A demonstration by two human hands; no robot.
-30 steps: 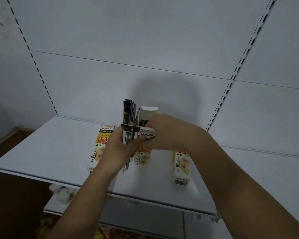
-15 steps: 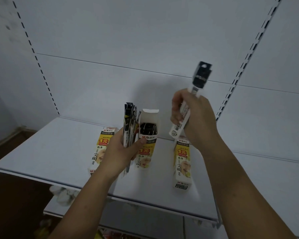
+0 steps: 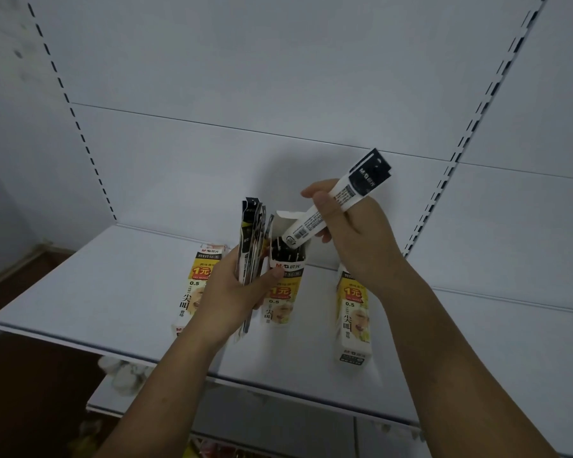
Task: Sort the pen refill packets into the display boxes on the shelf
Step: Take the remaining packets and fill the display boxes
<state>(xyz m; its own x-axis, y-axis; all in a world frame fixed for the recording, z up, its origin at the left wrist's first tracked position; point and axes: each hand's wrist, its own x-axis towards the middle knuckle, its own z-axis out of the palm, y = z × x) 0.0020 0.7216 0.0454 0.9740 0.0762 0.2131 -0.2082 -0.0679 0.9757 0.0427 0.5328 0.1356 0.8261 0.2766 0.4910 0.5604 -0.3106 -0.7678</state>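
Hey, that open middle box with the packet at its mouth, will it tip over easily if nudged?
Probably tippy: the middle box stands tall and narrow on the shelf. It looks like thin card, so likely light. The left hand, thumb seemingly on its front, may steady it.

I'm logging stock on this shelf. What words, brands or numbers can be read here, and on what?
"M&G 晨光": black end of the packet in the right hand.
"M&G 晨光": top of the left box and the middle box.
"1元", "0.5", "尖叫": fronts of those boxes and the right box.
Too small to read: the packet's barcode digits, the boxes' fine print, the bundle in the left hand.
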